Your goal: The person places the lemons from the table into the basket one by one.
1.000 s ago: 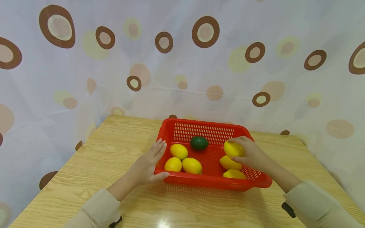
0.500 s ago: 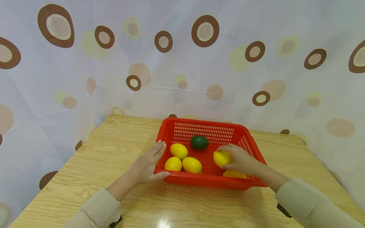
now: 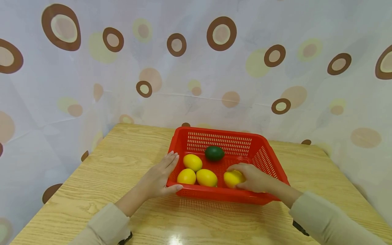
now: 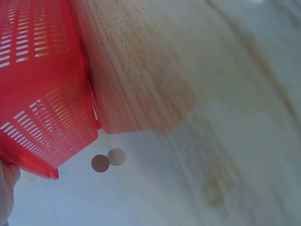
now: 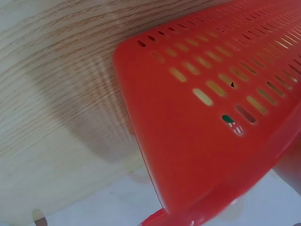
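A red plastic basket with slotted walls sits on the wooden table. My left hand rests against its left front corner, fingers straight along the side and thumb over the front rim; part of this hand shows at the left wrist view's edge. Inside the basket, my right hand grips a yellow lemon, thumb and fingers curled around it. Left of it lie three more lemons: one behind, one at the corner and one beside it. Behind them is a dark green avocado-shaped fruit.
The wooden tabletop extends around the basket. A pale curtain with brown and beige circles hangs behind and beside the table. The basket's wall fills much of the right wrist view.
My right hand has carried its lemon leftward and down toward the basket's front middle. The hand and front wall now hide the two lemons seen below it earlier. My left hand stays put.
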Demonstrator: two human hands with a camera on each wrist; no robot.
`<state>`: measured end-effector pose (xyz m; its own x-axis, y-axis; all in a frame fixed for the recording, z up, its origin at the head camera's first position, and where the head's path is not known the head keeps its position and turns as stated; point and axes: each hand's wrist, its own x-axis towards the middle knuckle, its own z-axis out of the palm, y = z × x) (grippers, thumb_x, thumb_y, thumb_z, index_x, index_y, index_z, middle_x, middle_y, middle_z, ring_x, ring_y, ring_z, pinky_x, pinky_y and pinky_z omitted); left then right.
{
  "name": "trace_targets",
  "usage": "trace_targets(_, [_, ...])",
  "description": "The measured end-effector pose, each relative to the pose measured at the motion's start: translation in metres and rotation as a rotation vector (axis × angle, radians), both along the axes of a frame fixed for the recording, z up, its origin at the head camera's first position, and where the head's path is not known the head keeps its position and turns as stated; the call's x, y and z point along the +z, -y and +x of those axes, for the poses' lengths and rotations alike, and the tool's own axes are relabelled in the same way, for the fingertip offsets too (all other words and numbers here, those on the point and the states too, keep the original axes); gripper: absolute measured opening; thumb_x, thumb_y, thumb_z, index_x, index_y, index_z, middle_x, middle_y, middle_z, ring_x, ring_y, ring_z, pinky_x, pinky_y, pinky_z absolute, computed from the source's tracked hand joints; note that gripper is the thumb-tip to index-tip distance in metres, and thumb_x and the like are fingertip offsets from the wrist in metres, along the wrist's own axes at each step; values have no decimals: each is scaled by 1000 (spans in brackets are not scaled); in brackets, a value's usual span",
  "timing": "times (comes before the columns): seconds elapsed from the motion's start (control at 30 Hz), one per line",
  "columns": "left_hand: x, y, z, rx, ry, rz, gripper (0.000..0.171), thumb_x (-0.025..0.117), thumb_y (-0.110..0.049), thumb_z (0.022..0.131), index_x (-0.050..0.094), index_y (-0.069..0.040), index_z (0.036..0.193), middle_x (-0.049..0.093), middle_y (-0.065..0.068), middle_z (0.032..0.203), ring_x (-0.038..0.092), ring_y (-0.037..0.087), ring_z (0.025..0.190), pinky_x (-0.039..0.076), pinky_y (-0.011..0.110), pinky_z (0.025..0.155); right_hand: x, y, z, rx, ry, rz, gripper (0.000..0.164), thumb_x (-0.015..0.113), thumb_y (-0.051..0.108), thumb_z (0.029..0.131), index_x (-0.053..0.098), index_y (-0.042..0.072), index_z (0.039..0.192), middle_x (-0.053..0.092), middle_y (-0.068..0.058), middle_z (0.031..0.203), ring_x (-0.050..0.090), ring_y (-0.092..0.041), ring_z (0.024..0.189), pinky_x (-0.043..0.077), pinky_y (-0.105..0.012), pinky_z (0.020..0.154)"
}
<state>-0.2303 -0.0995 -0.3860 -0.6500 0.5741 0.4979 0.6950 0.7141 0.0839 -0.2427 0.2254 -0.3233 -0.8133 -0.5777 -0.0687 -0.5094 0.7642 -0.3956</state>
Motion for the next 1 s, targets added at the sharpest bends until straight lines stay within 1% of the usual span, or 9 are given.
trace_targets(0.13, [0,0,0,2,13,4,100,9,-73,85,40,7,136,42,21,142,36,37,134,41,45,103,-1,0,-1,18,7,-13,42,71,13,80,59,4,119,62,-10,117,55,-26,105,48,-48,94])
trace_targets(0.27, [0,0,0,3,23,5,98,12,-72,86,40,7,136,42,21,142,36,37,134,40,45,103,0,-1,-4,29,12,-23,36,69,12,81,62,4,114,65,-10,107,58,-21,93,55,-34,81])
trace_targets(0.37, [0,-1,-1,5,30,6,97,13,-72,86,39,7,136,41,21,142,36,37,134,39,45,104,1,-2,-5,24,11,-34,33,69,12,82,62,4,113,65,-10,103,58,-18,88,54,-26,74])
trace_targets(0.47, [0,-1,-1,7,33,7,97,14,-72,86,40,7,136,42,21,142,36,36,134,39,45,104,3,-4,-5,19,16,-54,32,68,11,82,62,3,112,65,-10,102,58,-16,87,54,-23,72])
trace_targets(0.57, [-1,-1,-2,9,31,9,99,11,-73,86,40,7,136,42,22,142,36,36,134,39,45,104,4,-6,-4,-4,18,-74,30,67,10,83,63,4,112,66,-10,101,59,-15,85,54,-24,71])
trace_targets(0.67, [-2,-1,-2,10,28,14,100,9,-73,85,40,8,136,42,22,142,36,37,134,40,45,103,3,-10,-4,-39,-7,-95,27,66,10,84,64,5,110,66,-7,100,59,-15,86,55,-25,71])
trace_targets(0.77, [-1,-1,-1,11,25,16,100,9,-73,85,40,7,136,42,22,142,36,37,134,41,45,103,3,-15,-4,-73,-62,-119,26,65,11,85,64,6,110,67,-6,102,59,-18,89,54,-28,73])
trace_targets(1.0, [1,0,1,12,29,7,95,16,-71,87,41,6,136,43,21,141,37,36,134,41,45,102,4,-22,4,-115,-192,-211,28,64,9,85,63,3,112,67,-12,109,61,-31,98,54,-43,80])
